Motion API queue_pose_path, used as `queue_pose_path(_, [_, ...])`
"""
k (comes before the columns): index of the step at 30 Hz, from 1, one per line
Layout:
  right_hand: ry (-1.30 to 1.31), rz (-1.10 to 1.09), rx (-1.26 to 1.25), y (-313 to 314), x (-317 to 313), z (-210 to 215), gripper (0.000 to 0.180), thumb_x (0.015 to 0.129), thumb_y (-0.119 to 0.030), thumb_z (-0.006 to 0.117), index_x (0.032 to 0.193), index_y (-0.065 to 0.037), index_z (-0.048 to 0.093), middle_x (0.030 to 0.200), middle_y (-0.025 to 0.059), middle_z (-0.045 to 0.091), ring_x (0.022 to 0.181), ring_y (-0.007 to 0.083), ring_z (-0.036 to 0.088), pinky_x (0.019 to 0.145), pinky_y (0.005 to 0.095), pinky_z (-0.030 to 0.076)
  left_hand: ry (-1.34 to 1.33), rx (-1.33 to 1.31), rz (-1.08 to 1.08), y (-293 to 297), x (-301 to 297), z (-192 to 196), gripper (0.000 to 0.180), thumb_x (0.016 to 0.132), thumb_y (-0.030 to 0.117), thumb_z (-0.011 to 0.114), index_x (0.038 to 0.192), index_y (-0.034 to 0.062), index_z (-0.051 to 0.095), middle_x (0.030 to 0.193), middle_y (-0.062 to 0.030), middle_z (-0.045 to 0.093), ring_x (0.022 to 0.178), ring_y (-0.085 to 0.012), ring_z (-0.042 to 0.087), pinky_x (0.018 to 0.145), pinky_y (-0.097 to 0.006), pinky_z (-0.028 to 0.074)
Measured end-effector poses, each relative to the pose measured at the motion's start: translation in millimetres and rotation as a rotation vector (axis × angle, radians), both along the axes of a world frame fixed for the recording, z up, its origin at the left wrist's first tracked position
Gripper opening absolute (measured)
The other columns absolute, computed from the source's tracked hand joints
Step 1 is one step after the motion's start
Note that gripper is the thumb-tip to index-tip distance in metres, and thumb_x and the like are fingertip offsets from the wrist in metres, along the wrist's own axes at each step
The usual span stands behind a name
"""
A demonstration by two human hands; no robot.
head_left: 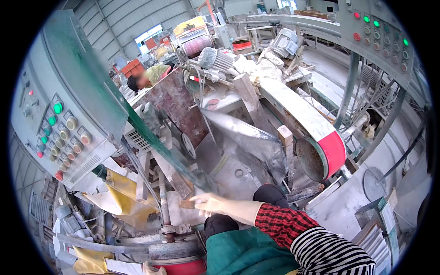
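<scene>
My right hand (210, 204), in a pale glove, reaches left across my knees. Its index finger is stretched out and the lower fingers are slightly bent. The fingertips are beside the lower end of a dusty wooden beam (176, 176); whether they touch it I cannot tell. At the bottom edge, a small part of my gloved left hand (155, 270) shows between a white flat strip (123, 266) and a red-sided round machine part (185, 267). Most of that hand is cut off, so its grip is hidden. A green apron (247, 252) covers my lap.
A control cabinet (68, 123) with buttons stands at left, another panel (378, 39) at upper right. A belt machine with a red end (333, 153) lies ahead right. Yellow sheeting (126, 195) hangs at left. Another person (153, 75) is behind a brown board (176, 107).
</scene>
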State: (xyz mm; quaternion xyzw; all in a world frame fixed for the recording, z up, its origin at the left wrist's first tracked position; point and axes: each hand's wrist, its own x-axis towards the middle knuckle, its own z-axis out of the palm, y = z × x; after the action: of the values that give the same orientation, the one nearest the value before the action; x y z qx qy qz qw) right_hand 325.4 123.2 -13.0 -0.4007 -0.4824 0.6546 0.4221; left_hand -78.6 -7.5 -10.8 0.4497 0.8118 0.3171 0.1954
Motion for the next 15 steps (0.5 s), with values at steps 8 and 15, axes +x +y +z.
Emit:
queue_pose_path(8, [0.117,0.021,-0.105,16.7,-70.7,-5.6,0.068,0.091,-0.038,0.062,0.148,-0.020,0.031,0.110,0.0172,0.064,0.079,0.0248,0.064,0.066,0.0416,0.057,-0.167,0.308,-0.467,70.2,128.8,83.6,0.088,0.059,-0.008,0.065,0.141,0.0059,0.037,0.151,-0.0146,0.026,0.139,-0.0279,0.028,0.114,-0.037,0.027])
queue_pose_path(15, [-0.080,-0.489,0.335,42.9,-86.2,7.1,0.069,0.075,-0.009,0.060,0.140,-0.003,0.038,0.124,0.0243,0.057,0.114,0.0361,0.056,0.098,0.0370,0.043,0.143,0.623,-0.989,134.3,220.9,79.6,0.079,0.067,0.002,0.073,0.138,0.0024,0.040,0.147,-0.0262,0.031,0.136,-0.0387,0.032,0.112,-0.042,0.030])
